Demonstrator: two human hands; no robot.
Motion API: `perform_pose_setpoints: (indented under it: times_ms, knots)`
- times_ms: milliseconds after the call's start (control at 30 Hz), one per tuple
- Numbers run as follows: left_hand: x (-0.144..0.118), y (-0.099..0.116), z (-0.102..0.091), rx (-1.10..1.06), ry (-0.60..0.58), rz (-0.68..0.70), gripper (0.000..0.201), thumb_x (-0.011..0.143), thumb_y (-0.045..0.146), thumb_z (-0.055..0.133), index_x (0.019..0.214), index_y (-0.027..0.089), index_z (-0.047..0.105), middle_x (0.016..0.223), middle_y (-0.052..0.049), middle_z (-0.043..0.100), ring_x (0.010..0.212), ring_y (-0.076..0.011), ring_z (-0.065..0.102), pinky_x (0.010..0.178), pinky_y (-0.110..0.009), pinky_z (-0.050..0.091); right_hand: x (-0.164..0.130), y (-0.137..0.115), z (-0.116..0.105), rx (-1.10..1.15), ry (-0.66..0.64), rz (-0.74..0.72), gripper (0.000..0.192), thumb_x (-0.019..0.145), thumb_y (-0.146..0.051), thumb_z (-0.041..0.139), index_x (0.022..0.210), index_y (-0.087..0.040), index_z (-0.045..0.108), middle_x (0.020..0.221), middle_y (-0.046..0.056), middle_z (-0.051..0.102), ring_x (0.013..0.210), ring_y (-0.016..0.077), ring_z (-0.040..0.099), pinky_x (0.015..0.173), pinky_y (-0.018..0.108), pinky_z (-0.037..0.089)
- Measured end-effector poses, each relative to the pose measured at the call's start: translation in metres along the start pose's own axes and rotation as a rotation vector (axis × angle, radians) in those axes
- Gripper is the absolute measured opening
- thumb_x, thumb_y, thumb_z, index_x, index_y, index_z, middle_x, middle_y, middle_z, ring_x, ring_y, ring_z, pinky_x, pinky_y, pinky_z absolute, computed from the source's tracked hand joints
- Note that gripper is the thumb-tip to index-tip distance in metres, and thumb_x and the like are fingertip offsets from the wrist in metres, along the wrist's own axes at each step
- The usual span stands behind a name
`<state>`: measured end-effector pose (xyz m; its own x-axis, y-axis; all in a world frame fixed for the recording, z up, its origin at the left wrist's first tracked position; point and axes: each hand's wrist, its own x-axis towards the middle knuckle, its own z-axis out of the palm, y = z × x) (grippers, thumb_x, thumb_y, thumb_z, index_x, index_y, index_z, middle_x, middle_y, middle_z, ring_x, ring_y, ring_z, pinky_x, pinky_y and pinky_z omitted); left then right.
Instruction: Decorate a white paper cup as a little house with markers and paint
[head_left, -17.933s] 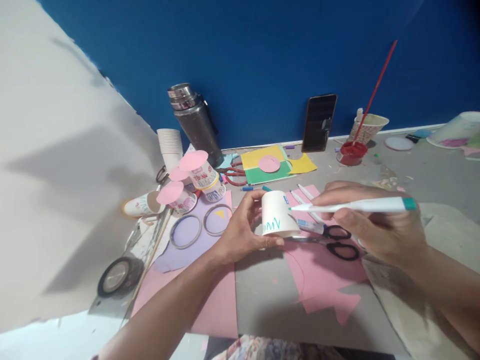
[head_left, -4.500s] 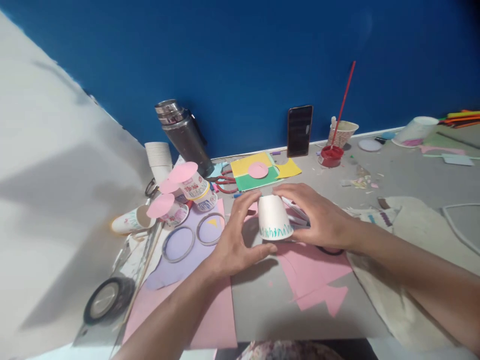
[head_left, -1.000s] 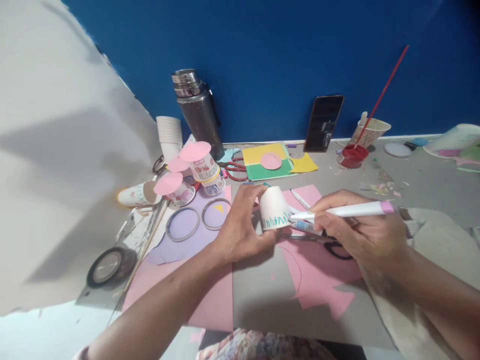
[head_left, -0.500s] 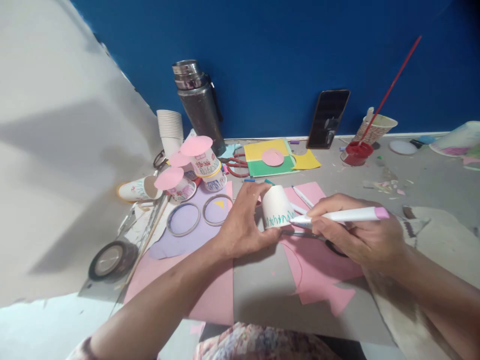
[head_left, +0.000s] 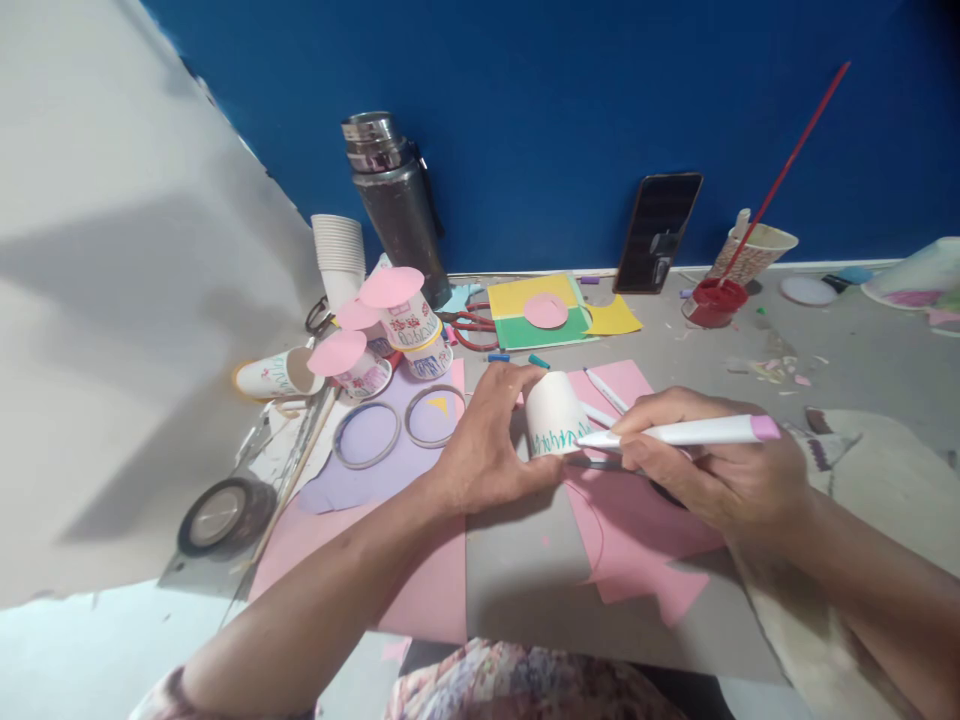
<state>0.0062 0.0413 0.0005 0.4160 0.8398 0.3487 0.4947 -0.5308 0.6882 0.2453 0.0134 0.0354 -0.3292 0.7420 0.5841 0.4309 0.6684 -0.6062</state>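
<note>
Nearest the camera, a patterned sleeve or lap shows at the bottom edge, and above it a grey sheet (head_left: 525,580) lies on the table (head_left: 862,340) with pink paper (head_left: 637,530) spread across and beside it. On this paper the two hands meet around an upturned white paper cup (head_left: 553,410) marked with a band of green zigzag near its rim. The left hand (head_left: 484,450) is curled round the cup's left side, thumb below and fingers over the closed top, gripping it. The right hand (head_left: 712,470) comes in from the right, closed round a white marker with a pink end (head_left: 690,431); the marker's tip appears to touch the cup's wall at the green band, though the contact is too small to tell for certain. Left of the hands lie two metal rings (head_left: 397,425) on lilac paper, then a roll of dark tape (head_left: 221,515). Further back stands a cluster of decorated cups with pink discs (head_left: 382,335) and a stack of plain cups (head_left: 339,255). Against the blue wall are a steel flask (head_left: 394,205), yellow and green paper (head_left: 547,315), a phone (head_left: 660,232) leaning upright, and a red paint pot (head_left: 712,302) beside a cup holding a red brush (head_left: 757,245).
</note>
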Motion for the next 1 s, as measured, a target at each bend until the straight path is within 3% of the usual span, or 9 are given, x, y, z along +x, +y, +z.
perform_pose_setpoints:
  times_ms: [367,700,1000]
  knots:
    - [-0.0014,-0.0009,0.0025,-0.016,-0.01,0.014,0.068,0.071,0.035,0.089,0.129,0.022,0.056,0.124,-0.012,0.061,0.116,-0.0317,0.06,0.095,-0.047,0.053,0.0013,-0.001,0.0008,-0.061,-0.037,-0.011,0.015,0.097,-0.02,0.062,0.083,-0.023,0.068,0.065,-0.007,0.072,0.042,0.006,0.054,0.042,0.017,0.042]
    - [-0.0019,0.001,0.0022,-0.003,-0.03,0.021,0.066,0.073,0.039,0.086,0.13,0.024,0.055,0.124,-0.012,0.064,0.117,-0.0323,0.059,0.094,-0.047,0.053,-0.0018,-0.0029,0.0025,-0.046,-0.054,-0.044,0.014,0.098,-0.022,0.063,0.086,-0.022,0.071,0.07,-0.004,0.076,0.051,0.0071,0.064,0.051,0.017,0.048]
    - [-0.0033,-0.0028,0.0049,0.052,-0.026,0.043,0.07,0.072,0.042,0.087,0.133,0.025,0.056,0.12,-0.01,0.061,0.115,-0.0315,0.059,0.093,-0.047,0.054,-0.0024,-0.0036,0.0018,0.003,-0.047,0.033,0.014,0.098,-0.022,0.065,0.085,-0.023,0.071,0.069,-0.003,0.074,0.048,0.0085,0.062,0.047,0.02,0.047]
